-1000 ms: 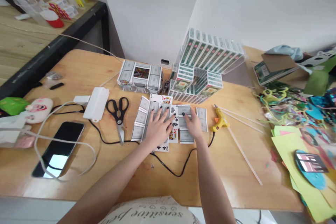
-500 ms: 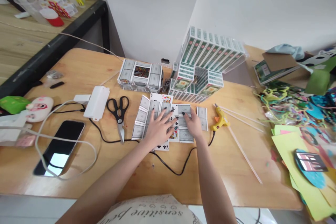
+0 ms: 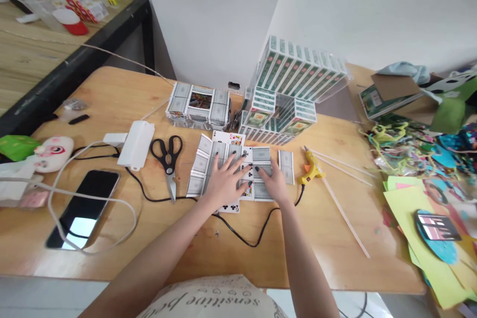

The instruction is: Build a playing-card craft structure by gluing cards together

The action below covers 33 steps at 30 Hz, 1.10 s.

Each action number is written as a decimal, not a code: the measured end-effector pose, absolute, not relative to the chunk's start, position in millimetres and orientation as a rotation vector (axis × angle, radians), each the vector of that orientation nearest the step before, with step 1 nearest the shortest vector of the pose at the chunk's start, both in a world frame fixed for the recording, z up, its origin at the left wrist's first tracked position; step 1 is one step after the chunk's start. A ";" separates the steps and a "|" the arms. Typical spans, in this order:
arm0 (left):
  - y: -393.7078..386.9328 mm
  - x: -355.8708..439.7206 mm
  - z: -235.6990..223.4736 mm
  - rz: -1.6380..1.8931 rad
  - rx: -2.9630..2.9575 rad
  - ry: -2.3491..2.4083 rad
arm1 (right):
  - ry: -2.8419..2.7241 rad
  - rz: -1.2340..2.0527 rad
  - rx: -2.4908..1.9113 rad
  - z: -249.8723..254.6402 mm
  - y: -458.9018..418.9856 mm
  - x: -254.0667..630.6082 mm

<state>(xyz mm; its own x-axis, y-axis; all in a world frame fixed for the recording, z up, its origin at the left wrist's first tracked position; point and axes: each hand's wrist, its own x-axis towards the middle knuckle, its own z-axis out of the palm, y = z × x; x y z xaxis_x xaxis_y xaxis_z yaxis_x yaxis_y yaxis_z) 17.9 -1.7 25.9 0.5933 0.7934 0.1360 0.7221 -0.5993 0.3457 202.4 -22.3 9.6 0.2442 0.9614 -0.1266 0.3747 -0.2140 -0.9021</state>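
A flat sheet of joined playing cards [image 3: 201, 164] lies on the wooden table [image 3: 112, 104], most cards face down, a few face up. My left hand [image 3: 225, 179] rests flat on its middle with fingers spread. My right hand [image 3: 274, 179] lies on the sheet's right part, fingers stretched forward and pressing the cards. A yellow glue gun [image 3: 312, 169] lies just right of the sheet, its black cord looping under my arms. Black scissors [image 3: 168, 156] lie to the left of the sheet.
A box made of cards [image 3: 199, 104] and stacked card packs [image 3: 290, 94] stand behind the sheet. A phone [image 3: 84, 206], white charger [image 3: 136, 145] and cables lie left. Glue sticks [image 3: 343, 213] and coloured paper scraps [image 3: 417, 169] are on the right.
My right hand has slid slightly toward me on the cards. My left hand stays flat in place. The camera has shifted a little.
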 end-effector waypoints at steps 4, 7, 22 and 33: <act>-1.3 18.6 25.8 0.403 2.575 1.255 | -1.226 1.013 -1.729 8.7 -32.5 200.1; -1.2 19.1 24.7 0.398 2.573 1.263 | -1.142 1.100 -1.710 9.4 -39.8 198.4; -1.1 20.3 23.0 0.408 2.562 1.283 | -0.859 1.462 -1.629 26.5 -53.1 190.3; -1.5 20.5 23.2 0.409 2.568 1.285 | -0.840 1.455 -1.621 24.6 -55.4 187.4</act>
<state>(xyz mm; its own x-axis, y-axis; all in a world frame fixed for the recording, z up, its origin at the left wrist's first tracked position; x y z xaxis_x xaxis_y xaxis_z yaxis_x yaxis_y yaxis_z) 20.5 -1.5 23.2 0.5737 0.8069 0.1405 0.7395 -0.5841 0.3347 187.4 -55.4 24.6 0.1238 0.8727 -0.4724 -0.0270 -0.4729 -0.8807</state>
